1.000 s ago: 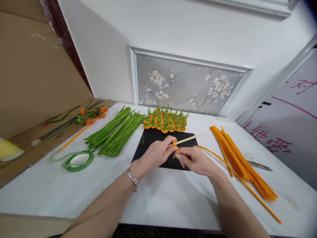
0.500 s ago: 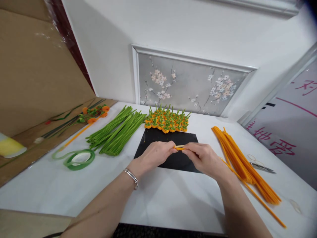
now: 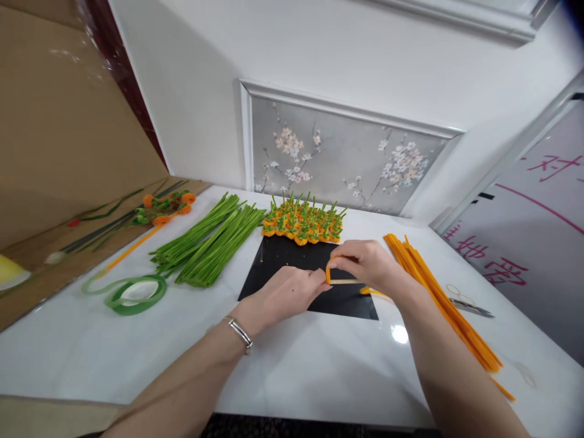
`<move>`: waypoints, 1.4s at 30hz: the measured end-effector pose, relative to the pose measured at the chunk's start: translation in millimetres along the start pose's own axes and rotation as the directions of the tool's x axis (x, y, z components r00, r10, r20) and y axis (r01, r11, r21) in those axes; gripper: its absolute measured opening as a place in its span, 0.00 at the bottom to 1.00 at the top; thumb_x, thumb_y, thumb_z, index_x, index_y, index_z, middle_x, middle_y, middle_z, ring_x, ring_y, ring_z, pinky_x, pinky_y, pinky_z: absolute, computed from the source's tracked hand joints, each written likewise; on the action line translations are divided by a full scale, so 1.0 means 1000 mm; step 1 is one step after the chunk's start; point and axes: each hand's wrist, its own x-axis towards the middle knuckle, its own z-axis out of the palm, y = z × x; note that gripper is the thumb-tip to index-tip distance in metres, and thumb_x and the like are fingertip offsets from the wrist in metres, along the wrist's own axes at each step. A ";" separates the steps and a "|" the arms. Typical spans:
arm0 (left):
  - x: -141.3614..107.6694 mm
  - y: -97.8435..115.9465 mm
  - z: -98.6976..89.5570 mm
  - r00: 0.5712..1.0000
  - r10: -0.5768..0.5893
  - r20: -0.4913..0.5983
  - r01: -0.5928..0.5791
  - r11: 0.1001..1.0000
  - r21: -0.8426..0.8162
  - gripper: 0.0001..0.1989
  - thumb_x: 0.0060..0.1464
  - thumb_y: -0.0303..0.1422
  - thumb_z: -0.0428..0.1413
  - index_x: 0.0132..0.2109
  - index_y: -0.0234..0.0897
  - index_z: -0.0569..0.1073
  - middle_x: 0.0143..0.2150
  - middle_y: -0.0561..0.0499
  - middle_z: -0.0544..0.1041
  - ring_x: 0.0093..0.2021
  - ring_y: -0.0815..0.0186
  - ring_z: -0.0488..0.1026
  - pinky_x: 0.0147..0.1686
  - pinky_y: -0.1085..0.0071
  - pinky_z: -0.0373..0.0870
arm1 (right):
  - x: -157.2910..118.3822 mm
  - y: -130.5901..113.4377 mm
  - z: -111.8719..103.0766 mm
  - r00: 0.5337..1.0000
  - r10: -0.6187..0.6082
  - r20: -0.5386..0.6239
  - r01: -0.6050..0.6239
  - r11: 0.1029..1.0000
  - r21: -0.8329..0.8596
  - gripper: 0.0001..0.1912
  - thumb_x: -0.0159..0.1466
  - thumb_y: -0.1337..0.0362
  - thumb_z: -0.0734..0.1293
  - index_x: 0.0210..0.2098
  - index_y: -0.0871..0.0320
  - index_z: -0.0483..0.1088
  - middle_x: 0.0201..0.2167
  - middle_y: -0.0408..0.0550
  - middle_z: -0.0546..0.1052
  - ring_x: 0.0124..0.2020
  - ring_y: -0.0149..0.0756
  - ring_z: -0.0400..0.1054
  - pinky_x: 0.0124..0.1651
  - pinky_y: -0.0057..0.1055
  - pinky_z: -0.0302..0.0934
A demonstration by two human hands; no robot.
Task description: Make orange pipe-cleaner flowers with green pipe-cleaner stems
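My left hand [image 3: 289, 293] is closed in a pinch on a thin pale stick [image 3: 345, 281], which points to the right, and on the near part of an orange pipe cleaner [image 3: 327, 272]. From those fingertips the pipe cleaner rises, bent at the stick, to my right hand [image 3: 370, 261]. That hand pinches it a little above and to the right. A loose orange length shows under the right hand. Both hands are over a black mat [image 3: 269, 263]. Just behind the mat stand several small orange flowers [image 3: 301, 226] with short green stems.
Green pipe cleaners [image 3: 219, 243] lie in a pile at left, near a roll of green tape [image 3: 157, 298]. Orange pipe cleaners [image 3: 449, 304] and scissors [image 3: 472, 308] are at right. Finished-looking orange flowers [image 3: 164, 207] lie on cardboard at far left. A wall closes off the back.
My right hand has risen, pulling the orange pipe cleaner up from the stick; before, both hands held them level. The stick's right end now shows free. The view has shifted slightly.
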 end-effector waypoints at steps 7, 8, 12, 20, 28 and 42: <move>-0.001 0.009 0.002 0.993 0.111 -0.031 -0.110 0.993 0.040 0.19 0.67 0.37 0.38 0.34 0.34 0.67 0.22 0.50 0.68 0.21 0.66 0.66 0.21 0.71 0.52 | 0.005 0.021 -0.009 0.902 0.106 0.418 -0.292 0.863 0.412 0.14 0.61 0.54 0.65 0.38 0.56 0.76 0.24 0.41 0.75 0.23 0.28 0.65 0.24 0.24 0.58; -0.001 0.010 0.001 0.993 0.113 -0.039 -0.112 0.993 0.032 0.19 0.67 0.37 0.38 0.34 0.34 0.67 0.23 0.50 0.69 0.21 0.66 0.66 0.21 0.71 0.51 | 0.004 0.021 -0.006 0.902 0.105 0.420 -0.301 0.848 0.435 0.13 0.61 0.55 0.65 0.37 0.56 0.75 0.24 0.41 0.75 0.23 0.28 0.65 0.24 0.24 0.58; -0.001 0.010 -0.005 0.995 0.044 -0.092 -0.050 0.997 -0.062 0.17 0.66 0.37 0.38 0.35 0.35 0.66 0.25 0.51 0.69 0.23 0.67 0.65 0.22 0.71 0.51 | -0.003 0.013 0.013 0.929 0.139 0.344 -0.250 0.919 0.305 0.15 0.65 0.60 0.59 0.26 0.57 0.71 0.23 0.42 0.73 0.25 0.29 0.66 0.27 0.25 0.59; 0.006 0.014 -0.012 0.923 -0.385 -0.013 0.151 0.393 -0.907 0.18 0.65 0.43 0.38 0.31 0.38 0.59 0.20 0.59 0.57 0.19 0.72 0.56 0.21 0.75 0.56 | -0.029 -0.012 0.033 0.982 0.186 0.017 -0.186 0.982 0.024 0.20 0.65 0.60 0.62 0.56 0.55 0.59 0.31 0.46 0.76 0.27 0.36 0.70 0.32 0.30 0.62; 0.008 0.004 -0.006 0.915 -0.400 0.057 0.186 0.293 -0.938 0.18 0.63 0.44 0.43 0.33 0.36 0.64 0.24 0.58 0.56 0.22 0.73 0.53 0.23 0.76 0.52 | -0.035 -0.016 0.029 0.979 -0.020 -0.204 -0.032 0.969 -0.246 0.15 0.69 0.68 0.55 0.46 0.54 0.71 0.36 0.49 0.75 0.34 0.33 0.72 0.38 0.27 0.64; 0.003 -0.010 -0.011 0.971 -0.236 -0.049 0.221 0.952 -0.211 0.12 0.65 0.35 0.42 0.38 0.38 0.68 0.24 0.56 0.68 0.24 0.68 0.65 0.25 0.74 0.54 | -0.033 -0.036 0.007 0.971 -0.236 -0.033 0.171 0.787 -0.592 0.11 0.65 0.73 0.62 0.37 0.53 0.73 0.32 0.42 0.77 0.33 0.34 0.65 0.32 0.31 0.49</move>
